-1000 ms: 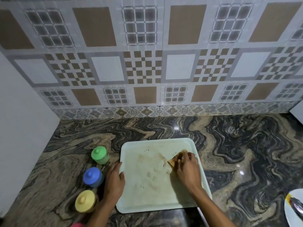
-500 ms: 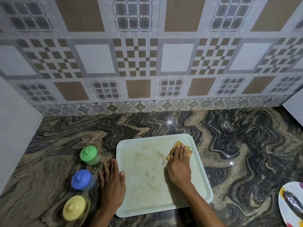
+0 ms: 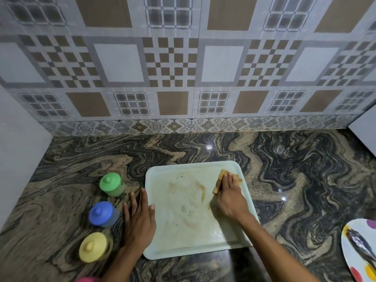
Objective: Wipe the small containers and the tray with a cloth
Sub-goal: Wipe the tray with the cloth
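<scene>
home kitchen | patterned wall tiles (image 3: 173, 64) | marble-look counter (image 3: 295, 180)

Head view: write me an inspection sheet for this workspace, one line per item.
Surface: glossy swirled stone countertop.
Job's things: pale tray, brown smears across its middle; orange cloth at its far right; green container, blue container, yellow container lidded, in a row left of it.
Clutter: spotted plate bearing a metal utensil, right edge.
Grippers: left hand flat beside the tray, thumb over its rim; right hand presses the cloth with fingers.
Cables: nothing seen.
Surroundings: patterned tiled wall behind.
</scene>
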